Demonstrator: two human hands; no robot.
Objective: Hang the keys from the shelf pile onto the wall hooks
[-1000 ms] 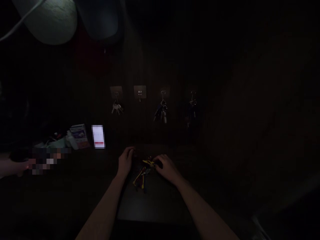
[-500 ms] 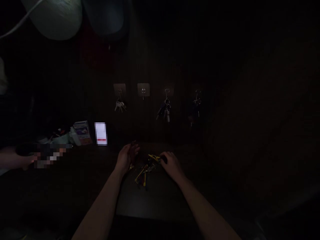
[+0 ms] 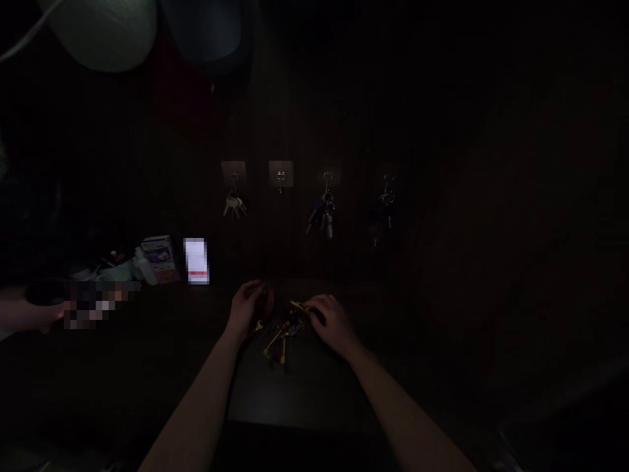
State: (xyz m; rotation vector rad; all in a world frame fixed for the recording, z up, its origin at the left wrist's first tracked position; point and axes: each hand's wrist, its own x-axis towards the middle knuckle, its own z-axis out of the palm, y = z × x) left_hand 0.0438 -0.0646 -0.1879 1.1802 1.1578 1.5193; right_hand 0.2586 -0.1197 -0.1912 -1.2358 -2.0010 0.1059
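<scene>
The bundle, a spread of dark pieces with yellow and metal parts, lies on the table between the two hands. The light is too low to identify its pieces. This central position keeps it within reach of both sides.

At 3 o'clock from the bundle, the right hand has its grip pinching the yellow upper end, apparently to steady or separate that part. At 10 o'clock, the left hand is curled next to a dark red item. Whether the left grip is closed on it cannot be told; the contact is in shadow. A small yellowish piece lies just beside the left wrist.

Above the table, key sets hang from hooks: silver keys at 11 o'clock, dark keys near 12 and a dim set at 1. Hanging them apart presumably keeps the sets from tangling.

Farther out at 10 o'clock, a lit screen faces the worker, beside a box. At 9 o'clock, another person's hand holds a blurred object.
</scene>
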